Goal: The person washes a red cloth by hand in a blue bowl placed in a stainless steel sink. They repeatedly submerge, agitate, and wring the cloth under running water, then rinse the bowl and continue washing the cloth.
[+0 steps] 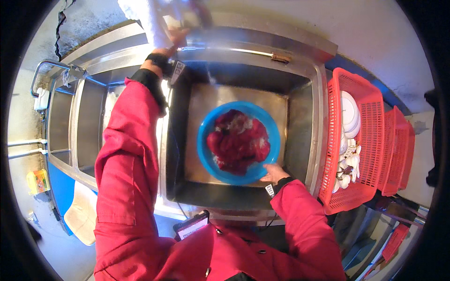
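A round blue plastic basin (203, 156) stands on the floor of a deep stainless steel sink (299, 123). Wet dark-red cloth (239, 144) with some suds fills it. My right hand (276, 172) touches the basin's near right rim, fingers over the edge. My left hand (175, 38) is stretched out over the sink's far left corner, beside a blurred whitish object (154, 24) at the picture's top; whether it holds that object cannot be made out. Both wrists wear dark bands with printed tags.
A brush-like tool (281, 58) lies on the sink's back ledge. On the right, a red plastic basket (372, 140) holds white plates (348, 110) and spoons (353, 163), with more red baskets beyond. Further sink basins (91, 123) and a bent metal pipe (35, 75) are at left.
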`<move>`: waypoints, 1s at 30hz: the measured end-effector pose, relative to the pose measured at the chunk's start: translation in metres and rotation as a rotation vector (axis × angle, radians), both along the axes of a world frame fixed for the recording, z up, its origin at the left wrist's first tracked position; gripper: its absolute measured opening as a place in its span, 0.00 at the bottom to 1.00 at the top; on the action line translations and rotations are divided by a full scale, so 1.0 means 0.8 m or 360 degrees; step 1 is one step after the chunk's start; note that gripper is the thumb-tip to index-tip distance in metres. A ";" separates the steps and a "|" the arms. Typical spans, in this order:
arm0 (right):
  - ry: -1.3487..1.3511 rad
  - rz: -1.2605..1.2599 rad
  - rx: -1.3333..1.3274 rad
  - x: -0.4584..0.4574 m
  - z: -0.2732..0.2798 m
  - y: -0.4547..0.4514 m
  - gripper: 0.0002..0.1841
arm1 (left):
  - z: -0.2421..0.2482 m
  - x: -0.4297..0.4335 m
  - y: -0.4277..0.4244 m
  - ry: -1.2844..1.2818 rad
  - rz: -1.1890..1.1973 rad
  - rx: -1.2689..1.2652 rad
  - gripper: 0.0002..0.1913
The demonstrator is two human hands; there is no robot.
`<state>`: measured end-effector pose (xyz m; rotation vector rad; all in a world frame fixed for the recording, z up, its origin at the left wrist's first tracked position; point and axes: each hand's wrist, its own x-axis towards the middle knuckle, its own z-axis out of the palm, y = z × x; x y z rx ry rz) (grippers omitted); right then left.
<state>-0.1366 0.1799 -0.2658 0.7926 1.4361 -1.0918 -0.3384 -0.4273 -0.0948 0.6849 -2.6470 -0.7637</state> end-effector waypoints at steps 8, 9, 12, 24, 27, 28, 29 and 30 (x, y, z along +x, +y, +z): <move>0.0202 0.0005 -0.0066 0.013 -0.011 -0.010 0.23 | -0.015 0.017 0.051 -0.0191 -0.0097 -0.0496 0.31; 0.0207 -0.0023 -0.0240 0.010 -0.009 -0.016 0.23 | -0.013 0.021 0.057 -0.0064 -0.0080 -0.0278 0.30; 0.0323 -0.0037 -0.0195 0.002 -0.009 -0.049 0.23 | -0.014 0.032 0.063 0.0122 -0.0204 -0.0519 0.26; 0.0935 -0.0057 -0.0446 -0.026 0.104 -0.141 0.43 | 0.037 0.166 0.121 -0.0266 -0.0405 -0.0091 0.17; 0.0808 -0.0268 -0.0153 -0.033 0.162 -0.131 0.50 | 0.085 0.224 0.159 -0.0713 -0.1240 -0.0562 0.12; 0.0812 -0.0290 -0.0189 -0.034 0.179 -0.123 0.53 | 0.100 0.249 0.180 -0.0745 -0.1116 -0.0201 0.08; 0.0817 -0.0342 -0.0234 -0.033 0.193 -0.114 0.52 | 0.115 0.280 0.203 -0.0723 -0.1022 0.0142 0.07; 0.0842 -0.0381 -0.0302 -0.032 0.204 -0.106 0.51 | 0.132 0.311 0.223 -0.0510 -0.1069 0.0257 0.06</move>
